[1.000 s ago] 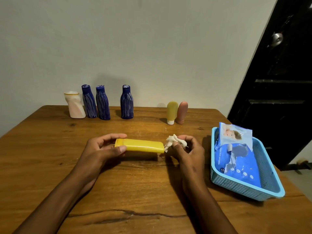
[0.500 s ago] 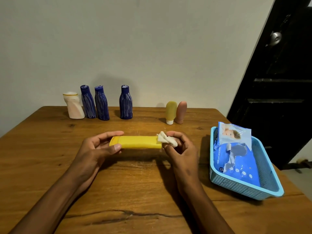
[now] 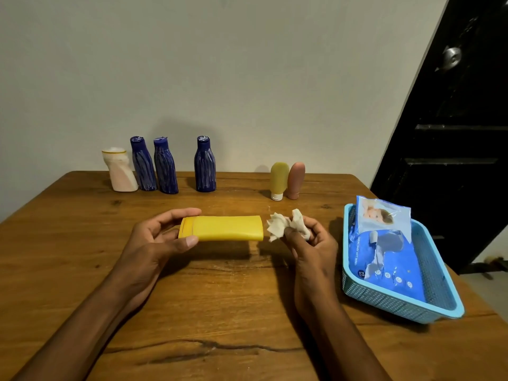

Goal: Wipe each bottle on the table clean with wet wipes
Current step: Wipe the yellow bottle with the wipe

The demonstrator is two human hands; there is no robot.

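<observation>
Just above the middle of the worktop (image 3: 82, 270), the left hand (image 3: 154, 243) grips the cap end of a yellow bottle (image 3: 222, 228), thumb below and fingers curled over the top, holding it level and lengthwise from left to right. Beside the bottle's other end, not quite touching it, the right hand (image 3: 310, 243) pinches a crumpled white wet wipe (image 3: 286, 228) between thumb and fingertips. Along the far edge stand a white bottle (image 3: 121, 171), three dark blue bottles (image 3: 165, 166) (two close together, the third apart to their right) and, further right, an olive tube (image 3: 279, 180) touching a pink tube (image 3: 296, 178). Near the right edge sits a blue basket (image 3: 439, 306) holding a blue wipes pack (image 3: 384, 259).
</observation>
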